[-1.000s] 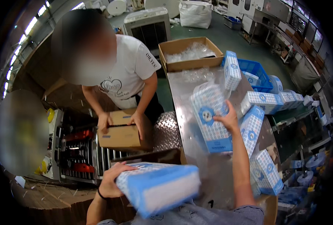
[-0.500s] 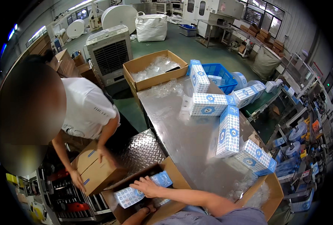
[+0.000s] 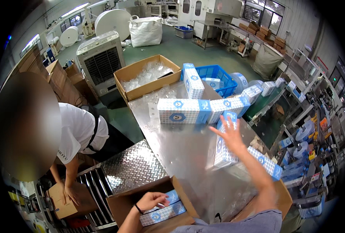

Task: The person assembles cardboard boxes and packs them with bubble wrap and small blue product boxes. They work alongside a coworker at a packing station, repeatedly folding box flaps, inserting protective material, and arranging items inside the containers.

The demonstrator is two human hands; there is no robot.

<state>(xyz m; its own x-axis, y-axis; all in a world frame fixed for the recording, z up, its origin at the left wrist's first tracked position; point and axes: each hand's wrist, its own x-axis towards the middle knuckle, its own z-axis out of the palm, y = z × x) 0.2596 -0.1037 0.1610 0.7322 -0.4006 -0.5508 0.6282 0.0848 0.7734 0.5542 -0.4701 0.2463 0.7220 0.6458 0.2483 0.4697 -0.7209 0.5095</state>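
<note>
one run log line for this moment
left hand over blue-and-white patterned packs in open carton | right hand spread over similar pack on metal table, contact unclear | co-worker's hands on second carton

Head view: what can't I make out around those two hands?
All in the head view:
Carton floor: mostly hidden by packs and left hand.
Table pack: partly covered by right hand; contact unclear.
Lower-right box: partly covered by right arm.
</note>
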